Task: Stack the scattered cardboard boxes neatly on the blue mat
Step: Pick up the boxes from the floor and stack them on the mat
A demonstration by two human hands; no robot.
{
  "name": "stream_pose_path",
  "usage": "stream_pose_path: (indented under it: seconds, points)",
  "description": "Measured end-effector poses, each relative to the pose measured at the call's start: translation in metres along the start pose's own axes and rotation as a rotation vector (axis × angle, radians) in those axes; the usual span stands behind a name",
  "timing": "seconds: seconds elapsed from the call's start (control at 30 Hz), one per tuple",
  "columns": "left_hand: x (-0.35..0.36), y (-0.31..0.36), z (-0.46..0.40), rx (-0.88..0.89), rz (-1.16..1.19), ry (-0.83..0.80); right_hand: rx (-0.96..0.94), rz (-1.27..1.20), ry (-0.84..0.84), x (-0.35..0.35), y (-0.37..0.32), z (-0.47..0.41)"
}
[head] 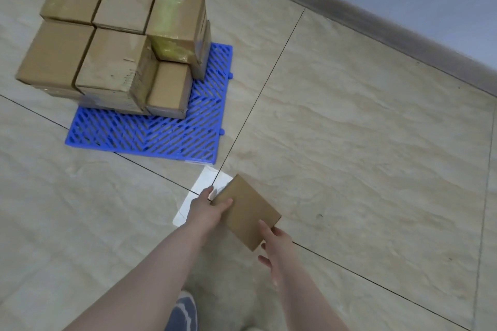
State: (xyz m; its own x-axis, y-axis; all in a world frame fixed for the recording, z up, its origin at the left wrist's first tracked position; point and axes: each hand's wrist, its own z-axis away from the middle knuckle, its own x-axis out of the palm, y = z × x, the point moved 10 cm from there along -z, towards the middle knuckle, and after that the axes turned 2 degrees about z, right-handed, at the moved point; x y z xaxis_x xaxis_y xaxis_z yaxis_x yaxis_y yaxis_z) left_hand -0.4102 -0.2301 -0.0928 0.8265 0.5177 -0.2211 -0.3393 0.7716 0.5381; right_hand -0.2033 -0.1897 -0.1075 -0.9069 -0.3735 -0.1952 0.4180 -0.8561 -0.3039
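Note:
A small brown cardboard box (246, 211) is held above the floor between both my hands. My left hand (208, 208) grips its left edge, thumb on top. My right hand (274, 246) grips its near right corner, thumb on the top face. At the upper left lies the blue slatted mat (172, 137), with its front and right parts bare. On the mat stands a stack of several cardboard boxes (107, 43). One of them is a tape-wrapped box (177, 19) on the stack's right side, and a lower small box (169, 88) sits at the stack's front right.
The floor is beige tile with dark joints. A grey skirting and wall (403, 21) run diagonally across the upper right. A bright patch of light (199, 191) lies on the floor under the held box. My shoe (184, 312) shows at the bottom.

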Motion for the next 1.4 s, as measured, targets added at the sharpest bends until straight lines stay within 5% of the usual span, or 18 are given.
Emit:
stream_pose_path:
  seconds: [0.2,0.5,0.7,0.87,1.4]
  points:
    - [-0.003,0.012,0.028,0.009,-0.029,0.021,-0.165,-0.183,0.058,-0.007,-0.030,0.025]
    - [-0.068,0.134,0.201,0.038,0.247,0.030,-0.486,-0.151,0.100,-0.032,-0.150,0.214]
    - [-0.126,0.206,0.265,0.051,0.634,0.056,-0.323,-0.181,-0.012,0.024,-0.195,0.318]
    - [-0.160,0.225,0.257,-0.046,0.791,0.057,-0.268,-0.210,-0.227,0.098,-0.237,0.345]
    - [-0.204,0.197,0.071,-0.206,0.522,-0.085,-0.350,-0.236,-0.054,0.170,-0.282,0.225]
